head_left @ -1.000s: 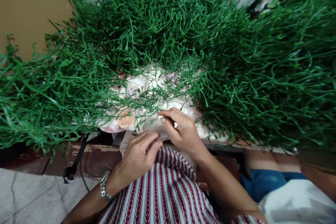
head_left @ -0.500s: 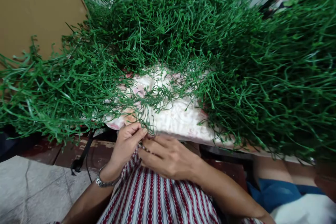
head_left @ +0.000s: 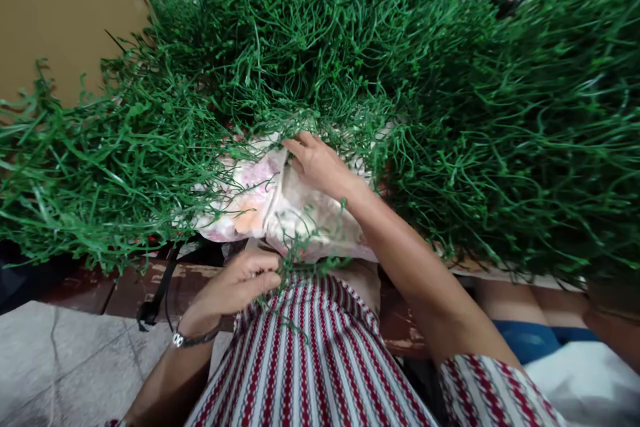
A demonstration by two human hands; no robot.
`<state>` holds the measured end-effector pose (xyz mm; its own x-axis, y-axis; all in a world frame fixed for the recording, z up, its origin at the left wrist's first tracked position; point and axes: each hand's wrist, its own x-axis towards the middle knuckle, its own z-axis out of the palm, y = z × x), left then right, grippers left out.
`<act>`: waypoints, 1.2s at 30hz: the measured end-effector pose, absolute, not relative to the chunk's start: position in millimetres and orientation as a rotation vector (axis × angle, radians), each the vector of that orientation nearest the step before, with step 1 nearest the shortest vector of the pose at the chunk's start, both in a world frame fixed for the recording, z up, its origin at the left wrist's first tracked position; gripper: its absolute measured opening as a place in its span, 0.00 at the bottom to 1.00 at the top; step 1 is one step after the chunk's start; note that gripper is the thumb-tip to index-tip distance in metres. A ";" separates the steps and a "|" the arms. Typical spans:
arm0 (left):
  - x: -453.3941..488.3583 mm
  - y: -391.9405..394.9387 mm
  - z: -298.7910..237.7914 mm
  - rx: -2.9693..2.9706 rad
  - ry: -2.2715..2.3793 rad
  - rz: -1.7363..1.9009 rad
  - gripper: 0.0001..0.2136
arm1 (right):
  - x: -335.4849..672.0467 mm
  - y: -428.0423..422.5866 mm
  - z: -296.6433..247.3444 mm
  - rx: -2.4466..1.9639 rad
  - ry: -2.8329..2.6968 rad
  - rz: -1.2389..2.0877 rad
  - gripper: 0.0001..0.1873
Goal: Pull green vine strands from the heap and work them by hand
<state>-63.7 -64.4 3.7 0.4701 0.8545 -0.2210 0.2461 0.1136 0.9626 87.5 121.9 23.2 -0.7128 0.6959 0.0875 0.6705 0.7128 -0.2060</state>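
My left hand [head_left: 240, 283] is at the near edge of the cloth, above my lap. Its thumb and fingers pinch a small bunch of thin green plant stems [head_left: 300, 253], glossy like plastic, which fan out to the right and hang down over the striped garment. My right hand [head_left: 320, 163] reaches forward over the floral cloth [head_left: 250, 207], fingers stretched toward loose stems at the foot of the middle pile. Its fingertips meet the stems or the cloth; which one is hard to make out. A raised fold runs down the cloth beside them.
Large heaps of the same green stems lie at the back [head_left: 310, 33], the left [head_left: 110, 167] and the right [head_left: 510, 147]. A tan board [head_left: 60, 20] stands at the left rear. A black strap [head_left: 160, 290] hangs off the brown bench edge [head_left: 120, 293]. Another person's legs [head_left: 520, 310] show at right.
My right hand has left my left hand and moved forward onto the cloth. My left hand has come slightly down, with the stems now over my lap. The cloth has creased.
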 end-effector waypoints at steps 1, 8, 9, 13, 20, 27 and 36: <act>-61.8 -62.7 -0.8 1.300 1.051 0.689 0.17 | 85.3 124.9 23.9 -1.112 -2.748 0.256 0.20; -57.3 -54.7 -5.7 0.750 1.099 1.022 0.16 | 109.9 103.8 25.9 -0.824 -2.600 0.463 0.18; -57.7 -54.4 -5.3 0.730 1.114 1.030 0.16 | 116.5 98.9 25.8 -0.783 -2.561 0.503 0.19; -60.8 -52.7 -6.2 0.802 1.125 1.042 0.16 | 137.7 82.3 27.9 -0.668 -2.401 0.702 0.26; -70.0 -49.2 10.9 1.343 1.131 0.993 0.17 | 164.8 58.0 44.4 -0.761 -1.946 0.878 0.18; -63.0 -45.3 22.0 1.663 0.988 0.869 0.17 | 172.0 27.5 61.8 -0.645 -2.276 0.552 0.10; -51.3 -35.2 19.5 1.770 0.902 0.815 0.17 | 183.6 18.6 38.3 -0.741 -2.343 0.446 0.06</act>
